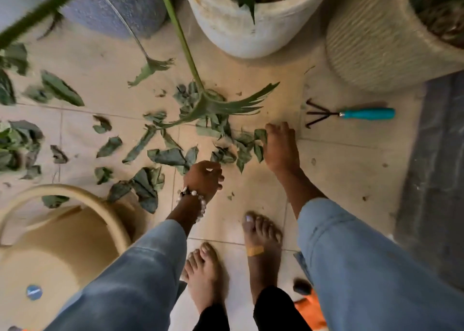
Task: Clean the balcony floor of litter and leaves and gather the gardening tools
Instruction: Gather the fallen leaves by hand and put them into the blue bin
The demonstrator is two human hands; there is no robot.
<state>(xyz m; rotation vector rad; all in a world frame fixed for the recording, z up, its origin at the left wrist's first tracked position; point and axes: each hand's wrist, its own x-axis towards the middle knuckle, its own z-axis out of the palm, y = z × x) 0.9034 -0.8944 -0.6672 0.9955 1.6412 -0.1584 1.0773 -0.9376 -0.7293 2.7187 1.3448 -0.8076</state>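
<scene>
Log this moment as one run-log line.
left hand: loosely curled above leaves | right hand: on leaves | hand rake: untouched | bucket: beside

One head-worn wide-angle camera is looking almost straight down from standing height at the tiled floor (334, 170). Plant pots are filling the top of the frame, bare feet are showing at bottom centre, and edges are bending.
</scene>
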